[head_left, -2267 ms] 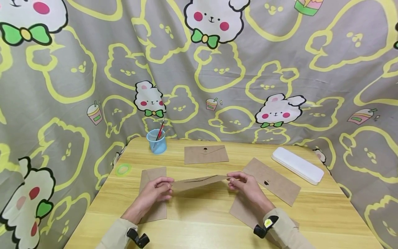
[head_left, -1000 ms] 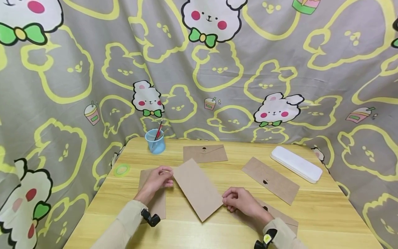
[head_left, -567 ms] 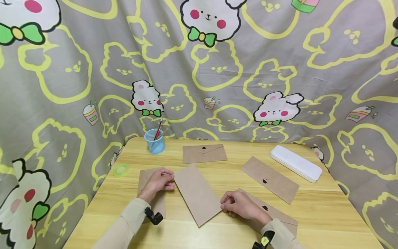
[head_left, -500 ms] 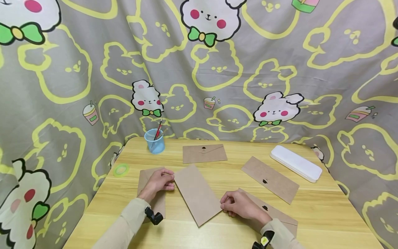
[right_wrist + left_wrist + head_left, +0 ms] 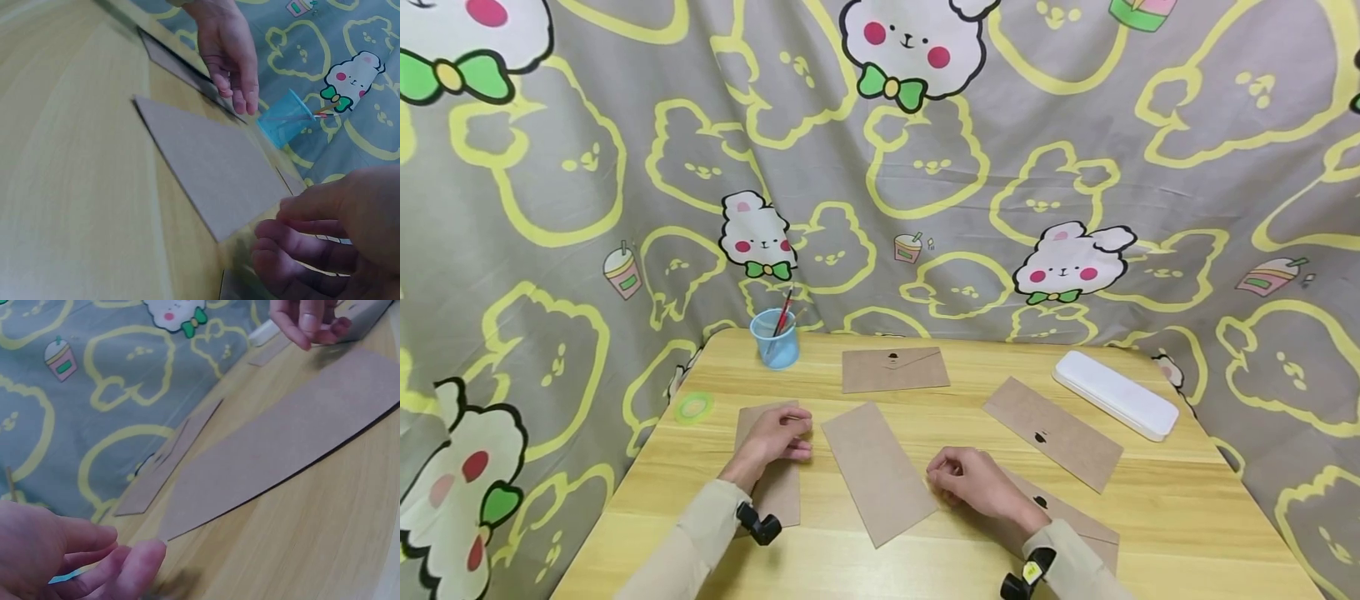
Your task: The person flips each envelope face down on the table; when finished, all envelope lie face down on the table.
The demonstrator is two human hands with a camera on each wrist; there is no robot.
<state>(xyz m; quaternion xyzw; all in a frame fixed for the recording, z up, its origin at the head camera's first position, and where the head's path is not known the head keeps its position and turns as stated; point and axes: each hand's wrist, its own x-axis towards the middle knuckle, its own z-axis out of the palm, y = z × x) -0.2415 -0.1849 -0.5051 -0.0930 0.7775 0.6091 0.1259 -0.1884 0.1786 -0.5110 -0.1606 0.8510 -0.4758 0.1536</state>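
Note:
A plain brown envelope (image 5: pixel 880 475) lies slantwise on the table, its blank side up. Left of its upper corner, my left hand (image 5: pixel 775 440) hovers over another brown envelope (image 5: pixel 784 496), fingers loosely bent and holding nothing. In the left wrist view a small gap shows between those fingertips (image 5: pixel 147 556) and the middle envelope (image 5: pixel 281 437). My right hand (image 5: pixel 973 482) is at that envelope's right edge, with relaxed fingers and nothing in them. Under the right wrist lies a partly hidden envelope (image 5: pixel 1075 521) with a black printed mark.
One envelope (image 5: pixel 895 371) lies at the back, flap up, and another (image 5: pixel 1052 433) at the right. A white case (image 5: pixel 1116 396) rests at the back right. A blue cup (image 5: pixel 777 342) with brushes stands at the back left, near a green round mat (image 5: pixel 693 407). A patterned curtain (image 5: pixel 820 167) hangs behind.
Both hands held the middle envelope up, turned it and lowered it to the table. Since then they have let go, the left drawing slightly away to the left.

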